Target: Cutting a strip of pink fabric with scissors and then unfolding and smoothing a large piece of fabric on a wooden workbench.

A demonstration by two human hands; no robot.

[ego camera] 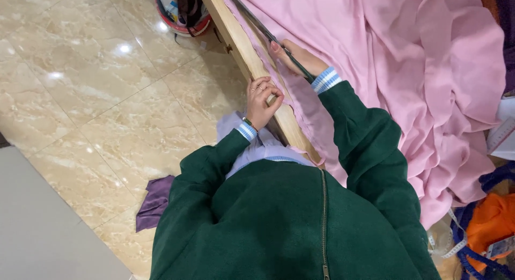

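A large pink fabric [407,60] lies spread and rumpled over a wooden table [236,33]. My right hand [296,57] is shut on long dark scissors [256,21], whose blades run along the fabric's edge near the table's rim. My left hand [263,100] pinches the pink fabric's edge against the wooden rim, just behind the scissors. Both arms are in dark green sleeves with blue-and-white striped cuffs.
A red tub [182,20] with items stands on the marble floor past the table end. A purple cloth scrap [155,202] lies on the floor by my body. Orange fabric [491,221], blue straps and a white measuring tape [448,248] sit at lower right.
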